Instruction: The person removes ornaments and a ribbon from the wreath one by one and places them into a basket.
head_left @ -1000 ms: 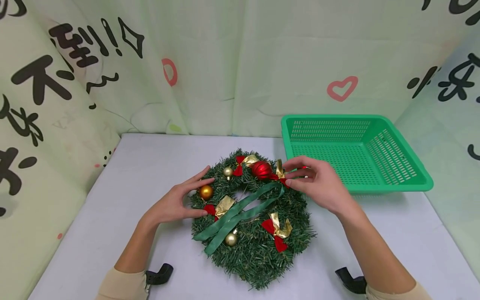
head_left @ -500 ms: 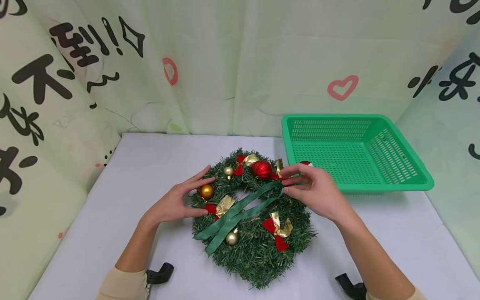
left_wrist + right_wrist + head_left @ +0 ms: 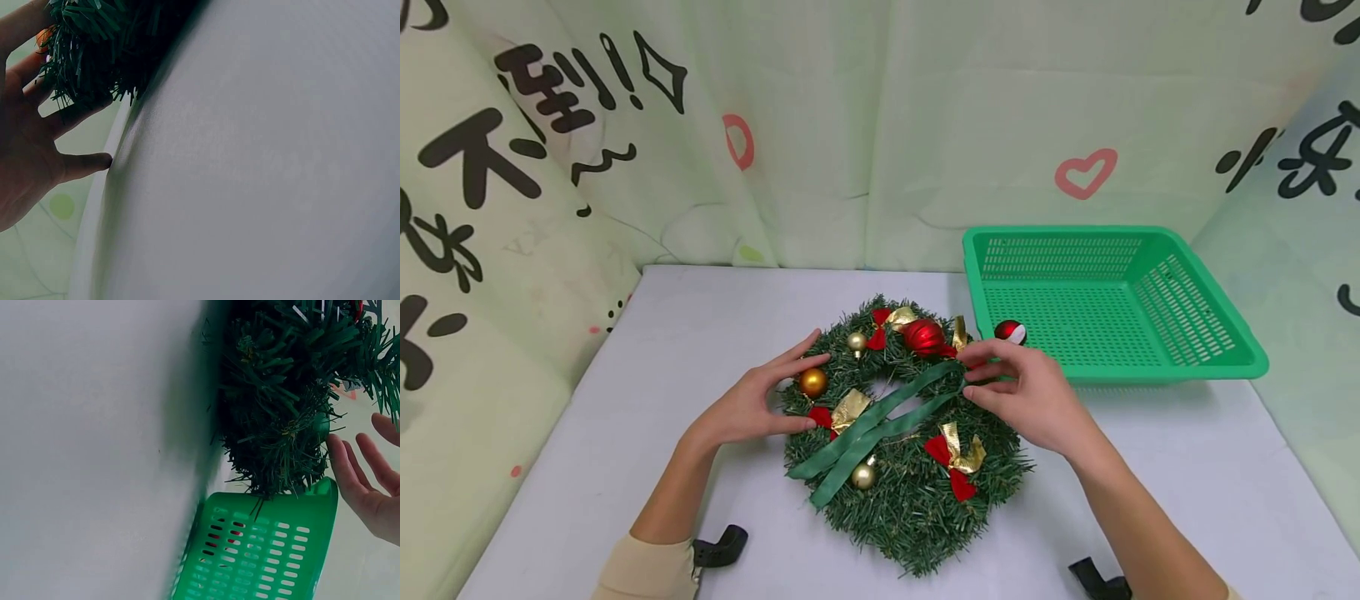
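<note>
Where curtains (image 3: 880, 125) hang, a wreath (image 3: 910, 500) tops the table (image 3: 700, 317).

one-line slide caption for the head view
Two bare hands, left hand and right hand, touch a green tinsel wreath beside a green plastic basket.

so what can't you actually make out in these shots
- Head view: whether the right hand pinches the green ribbon or only touches it; its own fingers hide the contact.
- Left wrist view: the wreath is cut off by the top edge, ornaments unseen.
- Right wrist view: the basket is cut off at the bottom; the red ball barely shows through its slots.
</note>
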`<state>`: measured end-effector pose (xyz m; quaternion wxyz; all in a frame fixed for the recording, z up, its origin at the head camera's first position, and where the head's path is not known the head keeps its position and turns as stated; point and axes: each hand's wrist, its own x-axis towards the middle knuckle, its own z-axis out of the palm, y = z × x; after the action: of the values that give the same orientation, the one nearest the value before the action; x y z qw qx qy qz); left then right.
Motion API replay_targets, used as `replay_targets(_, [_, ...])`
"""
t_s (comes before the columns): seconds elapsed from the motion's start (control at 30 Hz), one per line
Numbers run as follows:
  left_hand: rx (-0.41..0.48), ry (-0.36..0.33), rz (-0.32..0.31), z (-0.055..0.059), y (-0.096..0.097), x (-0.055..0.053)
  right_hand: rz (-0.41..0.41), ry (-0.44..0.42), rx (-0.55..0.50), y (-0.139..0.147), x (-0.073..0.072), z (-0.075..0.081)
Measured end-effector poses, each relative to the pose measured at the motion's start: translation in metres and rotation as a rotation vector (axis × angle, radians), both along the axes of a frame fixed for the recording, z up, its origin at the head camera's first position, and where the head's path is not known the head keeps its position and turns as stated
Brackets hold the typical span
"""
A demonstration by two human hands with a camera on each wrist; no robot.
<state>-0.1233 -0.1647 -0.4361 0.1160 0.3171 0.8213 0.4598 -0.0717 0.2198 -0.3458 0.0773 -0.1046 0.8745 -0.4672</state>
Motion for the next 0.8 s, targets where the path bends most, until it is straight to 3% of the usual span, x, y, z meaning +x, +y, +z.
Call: replay_targets(0.8, [0.001, 0.004, 0.0, 0.001, 0.0, 0.001, -0.057, 0.076, 0.175, -0.011, 0.009, -0.013])
